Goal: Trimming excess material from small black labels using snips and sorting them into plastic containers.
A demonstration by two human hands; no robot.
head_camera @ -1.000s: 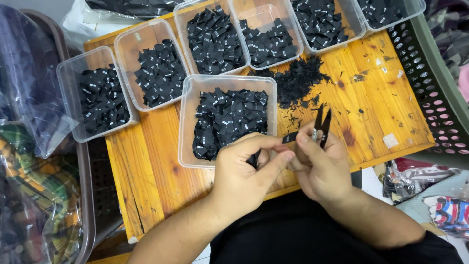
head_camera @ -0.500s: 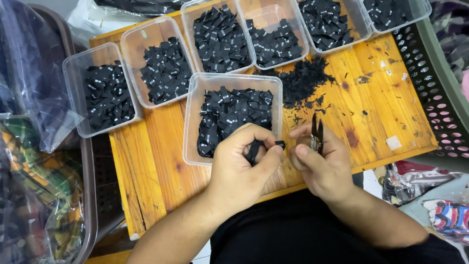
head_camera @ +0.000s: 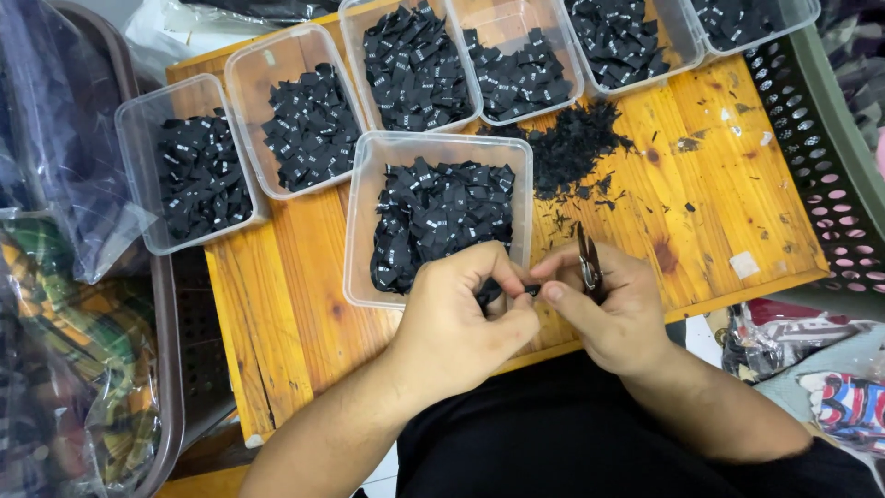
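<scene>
My two hands meet at 6 o'clock of the desk (head_camera: 304, 277), just below the near tub (head_camera: 438, 221). A second ago the snips in my right hand (head_camera: 613, 309) stood up and open over the wood; now the snips (head_camera: 587, 263) lie folded back against the palm, blades pointing to 12 o'clock. The left hand (head_camera: 461, 318) has closed in, its fingertips pinched on a small black label (head_camera: 493, 290), and the right thumb and forefinger now clamp the same label from 3 o'clock. I judge the cut is over and the label is being folded or checked. Loose black scraps (head_camera: 576, 148) sit at 1 o'clock of the near tub, well apart from my hands
</scene>
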